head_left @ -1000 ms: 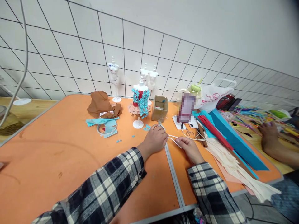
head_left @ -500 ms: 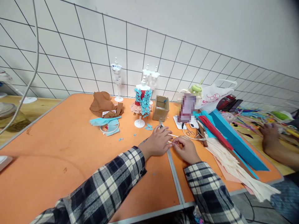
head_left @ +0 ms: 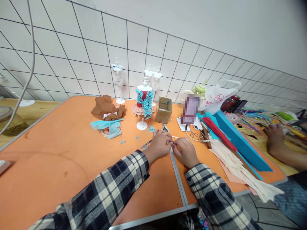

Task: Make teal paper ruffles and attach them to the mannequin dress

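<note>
My left hand (head_left: 161,142) is above the orange table with its fingers curled in, closed on something too small to make out. Fingertip to fingertip with it, my right hand (head_left: 186,151) is pinched closed, and what lies between the fingers is hidden. Beside my left wrist a thin metal tool (head_left: 145,145) with narrow blades lies partly covered. Just beyond my hands is a grey pointed piece (head_left: 165,127). Behind it stands a small dress form (head_left: 145,101) in a red top with light-blue ruffles and a pink skirt. Blue scraps (head_left: 151,129) lie at its base.
A cardboard box (head_left: 163,111), bare dress forms (head_left: 118,76) and brown cloth (head_left: 103,108) stand or lie at the back. An embroidery hoop (head_left: 111,130) is at left. Scissors (head_left: 192,134), a white cable and fabric strips (head_left: 236,159) lie right. Another person's hand (head_left: 274,134) is far right.
My left hand's fingers, spread before, have curled in, and both hands' fingertips have come together. More of the metal tool shows beside my left wrist. The view has shifted slightly.
</note>
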`<state>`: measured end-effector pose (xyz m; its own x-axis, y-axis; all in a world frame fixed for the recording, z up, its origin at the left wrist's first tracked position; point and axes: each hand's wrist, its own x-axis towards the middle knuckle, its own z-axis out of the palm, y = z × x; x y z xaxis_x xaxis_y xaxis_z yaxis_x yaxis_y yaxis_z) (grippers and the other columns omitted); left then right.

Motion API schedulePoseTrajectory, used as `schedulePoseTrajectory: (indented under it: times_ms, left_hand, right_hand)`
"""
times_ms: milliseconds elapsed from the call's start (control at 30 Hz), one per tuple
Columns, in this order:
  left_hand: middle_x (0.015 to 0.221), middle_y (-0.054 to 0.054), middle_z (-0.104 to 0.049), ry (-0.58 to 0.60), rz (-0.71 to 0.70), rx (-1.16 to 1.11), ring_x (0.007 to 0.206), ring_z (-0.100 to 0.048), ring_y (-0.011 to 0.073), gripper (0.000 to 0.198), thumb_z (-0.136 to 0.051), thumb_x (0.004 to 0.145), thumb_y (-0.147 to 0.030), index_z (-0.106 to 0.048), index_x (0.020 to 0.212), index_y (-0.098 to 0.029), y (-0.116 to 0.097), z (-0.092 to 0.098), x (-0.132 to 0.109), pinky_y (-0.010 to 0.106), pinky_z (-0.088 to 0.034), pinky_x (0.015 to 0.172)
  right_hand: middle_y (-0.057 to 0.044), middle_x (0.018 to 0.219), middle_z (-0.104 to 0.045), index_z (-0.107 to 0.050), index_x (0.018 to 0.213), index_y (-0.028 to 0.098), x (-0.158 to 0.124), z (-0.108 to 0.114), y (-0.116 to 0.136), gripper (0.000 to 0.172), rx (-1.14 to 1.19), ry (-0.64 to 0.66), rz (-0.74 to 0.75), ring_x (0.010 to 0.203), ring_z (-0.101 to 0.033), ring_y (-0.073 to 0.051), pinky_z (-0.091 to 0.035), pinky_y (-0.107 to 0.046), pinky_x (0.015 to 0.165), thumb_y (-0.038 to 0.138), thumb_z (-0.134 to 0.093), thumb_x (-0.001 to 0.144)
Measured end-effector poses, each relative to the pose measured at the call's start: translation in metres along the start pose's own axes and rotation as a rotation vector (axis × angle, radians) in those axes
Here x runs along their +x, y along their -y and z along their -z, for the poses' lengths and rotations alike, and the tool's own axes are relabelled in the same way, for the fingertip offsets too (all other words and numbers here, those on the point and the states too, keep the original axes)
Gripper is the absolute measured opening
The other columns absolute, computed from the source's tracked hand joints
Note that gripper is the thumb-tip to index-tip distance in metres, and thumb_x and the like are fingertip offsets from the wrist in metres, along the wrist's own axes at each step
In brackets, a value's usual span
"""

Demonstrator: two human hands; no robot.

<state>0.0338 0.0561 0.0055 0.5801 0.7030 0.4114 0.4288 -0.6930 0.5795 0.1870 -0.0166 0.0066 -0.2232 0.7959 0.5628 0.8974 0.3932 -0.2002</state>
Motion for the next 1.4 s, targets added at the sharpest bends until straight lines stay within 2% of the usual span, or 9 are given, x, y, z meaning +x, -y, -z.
schedulePoseTrajectory:
  times_ms: [167,233,333,400,467,600,733,1033,1400]
  left_hand:
    - [0.089,0.005,-0.073,-0.056,0.095,0.001,0.093,-0.062,0.0211,0.021,-0.057,0.083,-0.017,-0.076,0.073,-0.02,0.019,0.004,0.009,0.04,-0.046,0.089]
    - [0.109,0.004,-0.072,-0.08,0.089,-0.005,0.108,-0.058,0.0219,0.02,-0.057,0.087,-0.023,-0.077,0.085,-0.023,0.023,0.01,0.009,0.042,-0.042,0.099]
    - [0.131,0.001,-0.063,-0.094,-0.028,0.045,0.127,-0.045,0.0269,0.023,-0.059,0.09,-0.037,-0.072,0.108,-0.033,0.019,0.018,0.002,0.056,-0.025,0.11]
    - [0.137,0.001,-0.058,-0.086,-0.174,0.133,0.132,-0.04,0.0276,0.029,-0.056,0.092,-0.039,-0.066,0.119,-0.038,0.011,0.02,-0.004,0.06,-0.017,0.112]
    - [0.139,0.0,-0.055,-0.073,-0.293,0.218,0.133,-0.038,0.0262,0.032,-0.051,0.095,-0.034,-0.062,0.124,-0.04,0.004,0.021,-0.009,0.058,-0.014,0.114]
    - [0.139,0.002,-0.055,-0.032,-0.36,0.293,0.132,-0.041,0.0259,0.037,-0.047,0.094,-0.024,-0.062,0.125,-0.037,-0.002,0.02,-0.011,0.057,-0.016,0.114]
    - [0.14,0.005,-0.055,-0.033,-0.302,0.358,0.132,-0.041,0.0282,0.042,-0.047,0.092,-0.021,-0.058,0.13,-0.033,-0.001,0.019,-0.01,0.06,-0.017,0.112]
    - [0.143,0.013,-0.05,-0.143,-0.085,0.519,0.133,-0.039,0.032,0.049,-0.041,0.088,-0.011,-0.049,0.136,-0.019,0.008,0.021,-0.012,0.063,-0.012,0.112]
    - [0.136,0.014,-0.055,-0.127,-0.056,0.542,0.127,-0.044,0.0319,0.046,-0.044,0.085,-0.01,-0.053,0.129,-0.02,0.017,0.039,-0.022,0.057,-0.019,0.11]
  right_hand:
    - [-0.004,0.075,-0.059,-0.056,0.077,0.022,-0.001,0.003,0.021,0.013,0.232,-0.194,-0.165,0.076,-0.055,-0.019,-0.044,-0.032,0.071,0.023,-0.051,0.089]
    - [-0.006,0.094,-0.063,-0.059,0.097,0.023,-0.001,0.001,0.024,0.012,0.412,-0.266,-0.282,0.082,-0.058,-0.019,-0.046,-0.033,0.076,0.025,-0.05,0.091]
    - [-0.011,0.142,-0.045,-0.022,0.146,0.033,-0.001,-0.006,0.014,0.063,0.699,-0.366,-0.45,0.102,-0.061,-0.019,-0.05,-0.036,0.084,0.026,-0.049,0.09]
    - [-0.013,0.153,-0.031,0.009,0.15,0.036,-0.001,-0.011,0.003,0.091,0.803,-0.342,-0.481,0.116,-0.056,-0.02,-0.049,-0.04,0.09,0.023,-0.053,0.085]
    - [-0.014,0.15,-0.038,0.017,0.15,0.031,-0.002,-0.016,-0.003,0.102,0.82,-0.248,-0.462,0.125,-0.051,-0.021,-0.045,-0.043,0.098,0.02,-0.056,0.079]
    - [-0.01,0.115,-0.067,0.01,0.153,0.021,0.0,-0.021,0.002,0.102,0.712,-0.152,-0.479,0.112,-0.06,-0.021,-0.041,-0.044,0.103,0.022,-0.06,0.079]
    - [0.0,0.082,-0.069,-0.006,0.154,0.018,0.004,-0.021,0.004,0.094,0.586,-0.235,-0.629,0.088,-0.067,-0.019,-0.047,-0.04,0.093,0.029,-0.063,0.079]
    - [-0.005,0.088,-0.073,-0.024,0.148,0.015,0.003,-0.024,-0.015,0.084,0.59,-0.27,-0.799,0.08,-0.066,-0.02,-0.049,-0.036,0.081,0.037,-0.064,0.077]
    - [-0.003,0.073,-0.062,-0.032,0.145,0.014,0.007,-0.008,-0.038,0.07,0.159,-0.136,-0.562,0.075,-0.06,-0.025,-0.041,-0.04,0.076,0.02,-0.047,0.076]
